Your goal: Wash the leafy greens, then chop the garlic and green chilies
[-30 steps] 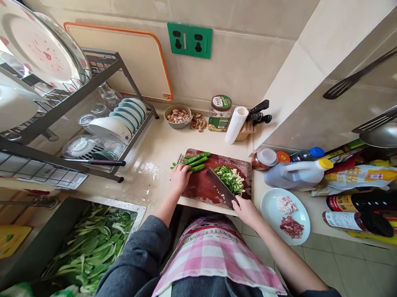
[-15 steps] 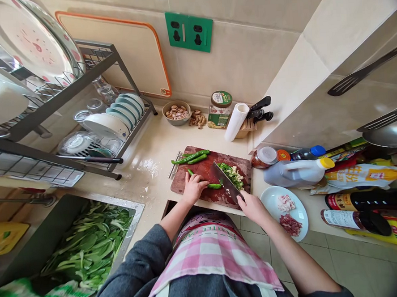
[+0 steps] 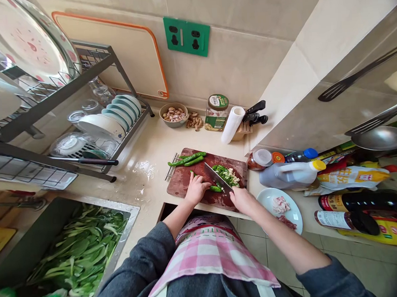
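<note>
My left hand (image 3: 197, 189) has its fingers curled over a green chili pepper (image 3: 215, 189) on the dark red cutting board (image 3: 179, 185). The pepper's cut end shows to the right of my fingertips; its middle is hidden under them. In my right hand (image 3: 241, 198) is the handle of a kitchen knife (image 3: 220, 178), its blade slanting across the board just right of the pepper. Chopped green pepper (image 3: 223, 171) and pale chopped bits (image 3: 233, 177) lie along the blade's far side. Whole green peppers (image 3: 189, 159) rest at the board's back left.
On the right stand a plate of meat (image 3: 298, 209), a jug (image 3: 284, 177) and bottles. Behind the board are a bowl of garlic (image 3: 175, 123), ginger (image 3: 194, 121), a jar (image 3: 216, 116) and a knife block (image 3: 241, 134). A dish rack (image 3: 113, 162) and a sink of greens (image 3: 133, 210) are left.
The knife has shifted left across the board, nearer my left fingers. My left hand has moved slightly right over the pepper. The whole view has swung a little.
</note>
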Demonstrator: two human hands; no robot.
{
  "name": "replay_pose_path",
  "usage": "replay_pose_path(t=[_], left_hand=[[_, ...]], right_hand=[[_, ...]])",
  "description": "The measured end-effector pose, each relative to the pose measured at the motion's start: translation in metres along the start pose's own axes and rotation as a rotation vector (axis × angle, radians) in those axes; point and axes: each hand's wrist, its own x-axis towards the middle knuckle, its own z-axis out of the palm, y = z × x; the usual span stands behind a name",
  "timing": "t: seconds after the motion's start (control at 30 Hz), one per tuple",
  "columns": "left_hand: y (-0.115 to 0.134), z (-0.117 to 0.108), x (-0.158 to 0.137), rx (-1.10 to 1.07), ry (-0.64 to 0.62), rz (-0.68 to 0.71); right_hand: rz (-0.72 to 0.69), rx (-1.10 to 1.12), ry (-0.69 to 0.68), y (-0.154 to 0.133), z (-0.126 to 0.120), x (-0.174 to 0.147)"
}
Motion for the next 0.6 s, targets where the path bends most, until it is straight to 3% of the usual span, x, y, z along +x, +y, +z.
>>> replay_pose_path(t=[0.1, 0.2, 0.27, 0.43, 0.6], left_hand=[[0.002, 0.001, 0.003, 0.015, -0.019, 0.013], [0.006, 0.004, 0.003, 0.023, -0.02, 0.038], [0.009, 0.005, 0.001, 0.038, 0.009, 0.048], [0.014, 0.008, -0.005, 0.058, 0.094, 0.081], [0.017, 0.012, -0.005, 0.063, 0.084, 0.105]], right_hand=[[0.06, 0.004, 0.009, -0.001, 0.004, -0.002], [0.0, -0.006, 0.019, 0.002, 0.003, -0.002], [-0.031, -0.01, 0.011, 0.003, 0.002, -0.001], [0.058, 0.001, 0.006, 0.003, 0.007, -0.001], [-0.022, 0.003, 0.009, 0.004, 0.003, 0.003]])
